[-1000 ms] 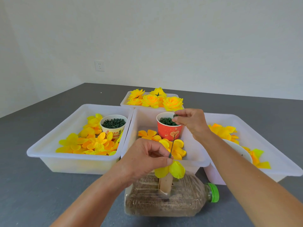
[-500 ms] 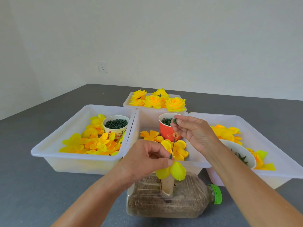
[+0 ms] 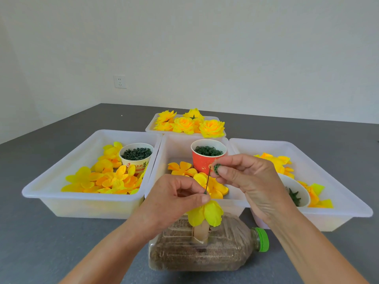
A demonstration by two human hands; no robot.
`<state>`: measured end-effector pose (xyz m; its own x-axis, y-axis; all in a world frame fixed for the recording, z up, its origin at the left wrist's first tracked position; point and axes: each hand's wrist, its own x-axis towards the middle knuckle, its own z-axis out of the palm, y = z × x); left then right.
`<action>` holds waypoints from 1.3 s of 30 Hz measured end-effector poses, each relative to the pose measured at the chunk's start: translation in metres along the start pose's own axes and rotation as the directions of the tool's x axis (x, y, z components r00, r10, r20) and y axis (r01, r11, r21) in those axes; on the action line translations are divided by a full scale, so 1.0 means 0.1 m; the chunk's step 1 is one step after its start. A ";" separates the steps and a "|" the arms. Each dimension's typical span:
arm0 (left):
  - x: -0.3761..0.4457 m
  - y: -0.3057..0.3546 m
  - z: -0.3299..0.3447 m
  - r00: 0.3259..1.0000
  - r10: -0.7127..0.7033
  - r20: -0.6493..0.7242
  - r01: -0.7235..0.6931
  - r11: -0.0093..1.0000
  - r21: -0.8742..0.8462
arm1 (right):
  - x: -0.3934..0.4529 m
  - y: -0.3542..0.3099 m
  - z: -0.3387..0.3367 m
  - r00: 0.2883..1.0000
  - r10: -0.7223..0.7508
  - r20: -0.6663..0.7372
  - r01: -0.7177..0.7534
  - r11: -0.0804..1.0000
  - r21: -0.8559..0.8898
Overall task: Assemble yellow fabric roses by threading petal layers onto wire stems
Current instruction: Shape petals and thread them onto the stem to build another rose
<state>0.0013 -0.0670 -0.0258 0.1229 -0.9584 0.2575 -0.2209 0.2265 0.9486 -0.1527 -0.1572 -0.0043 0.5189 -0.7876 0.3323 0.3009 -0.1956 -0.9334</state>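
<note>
1. Nearest the front edge of the grey table [image 3: 41, 242]: a clear plastic bottle [image 3: 205, 253] with a green cap [image 3: 262, 239] is lying on its side, filled with brown grains; a short cardboard tube [image 3: 202, 232] is standing up out of it.
2. A yellow petal layer [image 3: 207, 214] is sitting atop the tube, threaded on a thin wire stem [image 3: 207, 181] that is pointing upward.
3. The left hand [image 3: 174, 199] is pinching the stem's base just above the petals, thumb and forefinger clamped together on it.
4. The right hand [image 3: 246, 179] is pinching a small green ring [image 3: 217, 168] between thumb and fingertips, right beside the wire's tip.
5. Behind the hands, the middle white bin [image 3: 155, 171] is holding loose petals and a red cup [image 3: 205, 160] of green rings.
6. The left bin [image 3: 61, 175] is holding yellow petals [image 3: 102, 179] and a white cup [image 3: 136, 158] of dark green pieces; the right bin [image 3: 338, 191] is holding petals and a white bowl [image 3: 297, 189].
7. At the far edge, a small tray [image 3: 151, 128] is carrying finished yellow roses [image 3: 190, 124].
</note>
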 end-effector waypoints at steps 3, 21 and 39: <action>0.01 -0.01 0.00 1.000 -0.004 -0.006 0.004 1.000 0.003 | -0.04 0.02 0.05 1.000 -0.013 0.017 0.012 1.000 0.013; 0.01 0.01 0.05 0.991 0.106 -0.083 -0.111 0.991 -0.068 | -0.12 -0.09 0.14 0.978 -0.172 -0.114 0.169 0.985 -0.034; 0.03 0.00 0.10 0.987 0.109 -0.115 -0.114 0.993 -0.036 | -0.03 0.37 0.12 0.987 0.091 -0.133 -0.056 0.967 0.247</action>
<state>-0.0076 -0.0712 -0.0268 0.2083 -0.9016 0.3792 -0.1982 0.3407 0.9190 -0.1336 -0.1554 -0.0385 0.4328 -0.8731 0.2246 0.4596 -0.0007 -0.8881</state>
